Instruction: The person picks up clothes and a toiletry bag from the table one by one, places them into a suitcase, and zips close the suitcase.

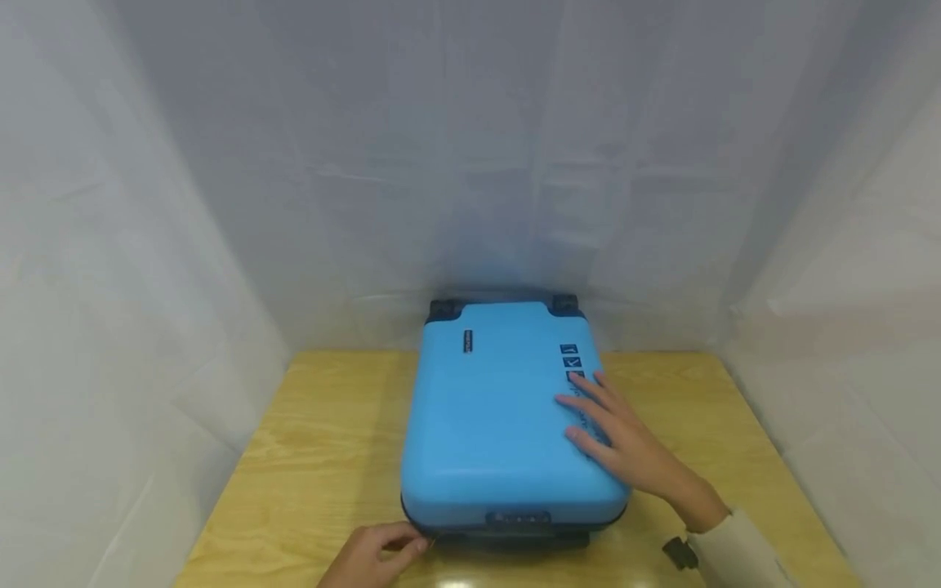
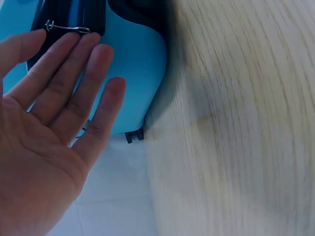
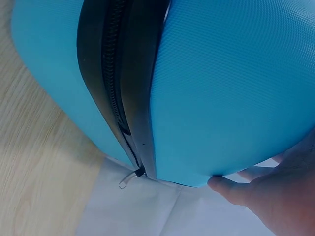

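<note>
A bright blue hard-shell suitcase [image 1: 485, 408] lies flat on a wooden table [image 1: 323, 457], its black zipper band [image 3: 113, 64] running round the side. My right hand [image 1: 625, 445] rests flat on the right part of the lid with fingers spread and straight; the right wrist view shows the thumb [image 3: 231, 189] against the shell's edge. At the near left corner, my left hand [image 1: 375, 555] reaches toward the zipper line. In the left wrist view its fingers [image 2: 74, 78] are straight, with their tips just short of a metal zipper pull [image 2: 66, 28]. It holds nothing.
White sheeting [image 1: 470, 163] hangs behind and on both sides of the table. Two black wheels [image 1: 441, 309] sit at the suitcase's far end. A lock panel [image 1: 518, 518] is on the near side. Bare wood shows left and right of the case.
</note>
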